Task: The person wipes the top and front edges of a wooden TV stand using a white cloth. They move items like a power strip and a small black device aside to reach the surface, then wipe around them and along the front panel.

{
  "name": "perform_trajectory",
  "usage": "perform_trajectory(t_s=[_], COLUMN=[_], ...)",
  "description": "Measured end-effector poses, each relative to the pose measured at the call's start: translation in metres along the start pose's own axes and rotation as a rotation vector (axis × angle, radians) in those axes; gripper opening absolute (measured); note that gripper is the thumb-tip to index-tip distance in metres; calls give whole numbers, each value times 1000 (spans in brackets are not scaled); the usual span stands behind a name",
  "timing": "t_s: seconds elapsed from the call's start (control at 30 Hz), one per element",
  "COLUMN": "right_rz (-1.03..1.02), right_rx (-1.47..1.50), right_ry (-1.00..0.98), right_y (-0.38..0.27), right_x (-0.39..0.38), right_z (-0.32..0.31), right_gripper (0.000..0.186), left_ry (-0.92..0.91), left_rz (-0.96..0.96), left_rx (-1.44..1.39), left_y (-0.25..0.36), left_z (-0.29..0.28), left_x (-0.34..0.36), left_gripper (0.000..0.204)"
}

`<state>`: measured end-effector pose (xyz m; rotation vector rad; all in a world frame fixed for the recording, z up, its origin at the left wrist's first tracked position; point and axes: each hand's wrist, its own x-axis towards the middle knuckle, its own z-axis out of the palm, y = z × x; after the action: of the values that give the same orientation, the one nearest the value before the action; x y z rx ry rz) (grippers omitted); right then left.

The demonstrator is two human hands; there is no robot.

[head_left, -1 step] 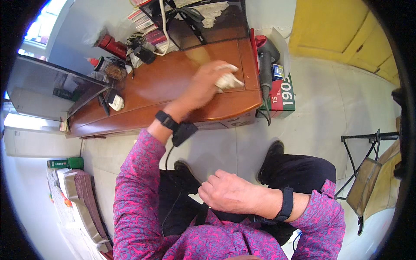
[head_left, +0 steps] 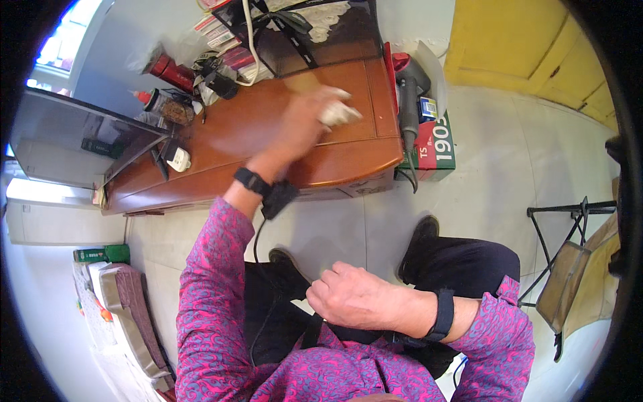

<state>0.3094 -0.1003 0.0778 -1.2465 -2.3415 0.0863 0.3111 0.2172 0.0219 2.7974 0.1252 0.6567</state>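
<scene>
The blurred left hand (head_left: 305,122) holds white cloth (head_left: 340,114) (apparently touching the desk (head_left: 231,137)).

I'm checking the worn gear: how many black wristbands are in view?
2: one black wristband behind the left hand, which holds a white cloth, and another black wristband behind the right hand.

Left hand (head_left: 306,124) holds white cloth (head_left: 340,114) on tabletop (head_left: 231,137).

Left hand (head_left: 305,122) blurred, white cloth (head_left: 339,114) partly hidden.
</scene>
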Motion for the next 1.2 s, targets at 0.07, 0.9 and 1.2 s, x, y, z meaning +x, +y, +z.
perform_trajectory(t_s=[0.07,0.9,1.2], right_rz=[7,2,27], right_rx=[0,80,151], right_ry=[-7,-49,-144], right_y=[-1,-6,2], right_x=[-2,-1,3], right_z=[0,7,5], right_gripper=[11,11,13], left_ry=[56,-101,14], left_rz=[-273,48,45], left_rx=[208,-168,-170], left_y=[-22,24,74], left_z=[-20,39,51], left_x=[8,84,33], left_gripper=[53,59,56])
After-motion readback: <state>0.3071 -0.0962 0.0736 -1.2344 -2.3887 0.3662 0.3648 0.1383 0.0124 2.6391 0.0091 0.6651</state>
